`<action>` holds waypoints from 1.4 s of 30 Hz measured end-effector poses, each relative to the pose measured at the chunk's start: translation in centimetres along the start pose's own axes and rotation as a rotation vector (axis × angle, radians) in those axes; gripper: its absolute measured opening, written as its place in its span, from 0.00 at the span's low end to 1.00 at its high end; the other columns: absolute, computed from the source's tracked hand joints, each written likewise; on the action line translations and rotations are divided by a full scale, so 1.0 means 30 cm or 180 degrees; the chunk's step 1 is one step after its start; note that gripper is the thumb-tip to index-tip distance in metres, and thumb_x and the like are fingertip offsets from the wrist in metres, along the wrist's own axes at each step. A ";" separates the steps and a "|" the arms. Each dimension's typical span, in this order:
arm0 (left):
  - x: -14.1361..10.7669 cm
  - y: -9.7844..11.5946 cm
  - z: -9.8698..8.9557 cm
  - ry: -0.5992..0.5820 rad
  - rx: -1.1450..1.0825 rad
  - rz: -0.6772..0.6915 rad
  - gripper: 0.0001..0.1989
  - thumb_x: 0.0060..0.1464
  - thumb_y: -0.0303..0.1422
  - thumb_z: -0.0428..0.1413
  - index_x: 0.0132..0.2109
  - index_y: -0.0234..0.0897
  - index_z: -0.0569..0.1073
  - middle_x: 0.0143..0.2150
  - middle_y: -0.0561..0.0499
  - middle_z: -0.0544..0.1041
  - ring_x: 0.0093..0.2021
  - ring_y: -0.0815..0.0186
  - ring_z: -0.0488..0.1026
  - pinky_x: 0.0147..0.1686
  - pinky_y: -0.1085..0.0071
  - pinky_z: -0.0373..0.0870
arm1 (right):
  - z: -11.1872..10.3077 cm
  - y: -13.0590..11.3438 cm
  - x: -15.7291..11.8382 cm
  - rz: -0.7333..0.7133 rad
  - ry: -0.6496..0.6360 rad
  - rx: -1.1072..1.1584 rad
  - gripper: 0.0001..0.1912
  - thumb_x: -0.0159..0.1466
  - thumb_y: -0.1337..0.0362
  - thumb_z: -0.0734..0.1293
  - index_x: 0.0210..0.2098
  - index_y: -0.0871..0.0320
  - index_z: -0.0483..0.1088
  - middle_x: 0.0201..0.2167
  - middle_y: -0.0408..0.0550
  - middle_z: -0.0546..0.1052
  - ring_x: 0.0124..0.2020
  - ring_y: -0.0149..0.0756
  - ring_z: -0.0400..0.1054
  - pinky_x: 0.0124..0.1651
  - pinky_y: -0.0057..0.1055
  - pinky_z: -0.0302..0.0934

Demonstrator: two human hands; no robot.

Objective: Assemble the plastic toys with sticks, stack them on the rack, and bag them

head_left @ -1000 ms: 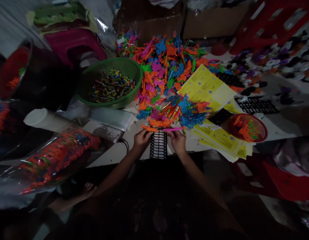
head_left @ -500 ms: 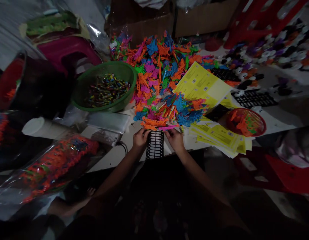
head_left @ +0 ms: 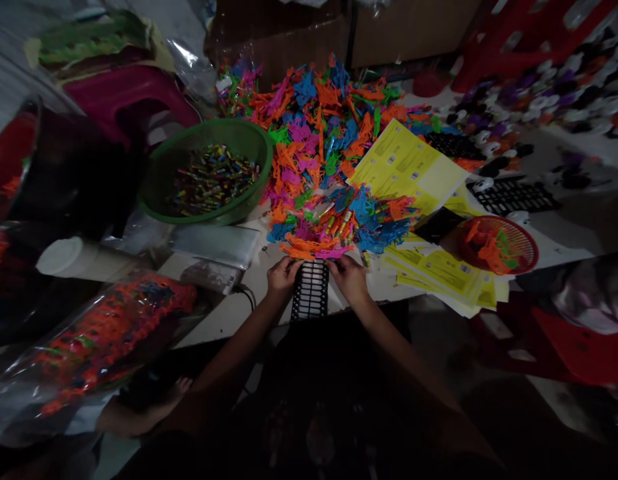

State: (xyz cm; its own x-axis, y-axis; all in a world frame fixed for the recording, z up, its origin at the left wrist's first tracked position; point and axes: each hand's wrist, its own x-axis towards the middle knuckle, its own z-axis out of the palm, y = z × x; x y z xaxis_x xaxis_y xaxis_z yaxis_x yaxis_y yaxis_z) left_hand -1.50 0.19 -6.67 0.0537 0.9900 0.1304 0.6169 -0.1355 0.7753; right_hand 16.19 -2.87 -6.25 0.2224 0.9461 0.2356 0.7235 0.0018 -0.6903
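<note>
A black plastic grid rack (head_left: 310, 293) with rows of narrow slots lies lengthwise on the white table in front of my body. At its far left corner is my left hand (head_left: 283, 277), thumb and fingers pinched together beside some orange plastic pieces (head_left: 299, 247). My right hand (head_left: 349, 277) is pinched at the far right corner, by a pink plastic piece (head_left: 335, 252). What sits between the fingertips of either hand is too small and dark to make out. Just beyond spreads a heap of bright plastic figures (head_left: 301, 137), with small striped tubes among them.
To the left stands a green basin (head_left: 153, 193) of small striped tubes, with a bagged lot of orange pieces (head_left: 113, 330) nearer. Yellow printed sheets (head_left: 406, 160) and a red basket (head_left: 531, 250) are on the right. Another person's hand (head_left: 181, 385) shows low left.
The pink piece by my right hand has shifted slightly left and inward. Both hands stay at the rack's far end. The view has moved a little.
</note>
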 end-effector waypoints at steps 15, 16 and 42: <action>0.018 0.005 -0.003 -0.0129 0.0566 0.0336 0.10 0.52 0.37 0.50 0.33 0.35 0.71 0.31 0.47 0.76 0.31 0.67 0.71 0.33 0.74 0.64 | -0.016 -0.037 0.007 -0.0183 -0.0315 -0.0816 0.12 0.60 0.59 0.61 0.33 0.60 0.71 0.31 0.51 0.76 0.34 0.36 0.70 0.35 0.27 0.59; 0.009 0.007 -0.006 -0.0139 0.0623 0.0318 0.10 0.52 0.37 0.50 0.33 0.35 0.71 0.30 0.48 0.75 0.30 0.67 0.71 0.33 0.74 0.64 | -0.022 -0.042 0.003 -0.0184 -0.0389 -0.0883 0.12 0.60 0.59 0.60 0.35 0.60 0.71 0.32 0.52 0.76 0.35 0.36 0.70 0.36 0.27 0.59; -0.014 -0.021 0.023 0.0261 0.0605 0.0778 0.08 0.52 0.34 0.52 0.29 0.35 0.70 0.27 0.48 0.72 0.29 0.66 0.69 0.32 0.71 0.64 | 0.027 -0.028 -0.016 -0.0050 -0.0444 -0.1003 0.13 0.60 0.60 0.59 0.37 0.60 0.70 0.31 0.52 0.76 0.35 0.37 0.70 0.37 0.28 0.60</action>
State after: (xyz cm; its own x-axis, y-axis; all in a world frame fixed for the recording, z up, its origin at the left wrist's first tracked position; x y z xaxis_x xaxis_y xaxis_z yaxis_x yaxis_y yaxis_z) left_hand -1.38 -0.11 -7.63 0.1597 0.9216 0.3539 0.7296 -0.3516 0.5865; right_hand 14.95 -3.07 -6.34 0.1340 0.9819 0.1336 0.8973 -0.0629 -0.4369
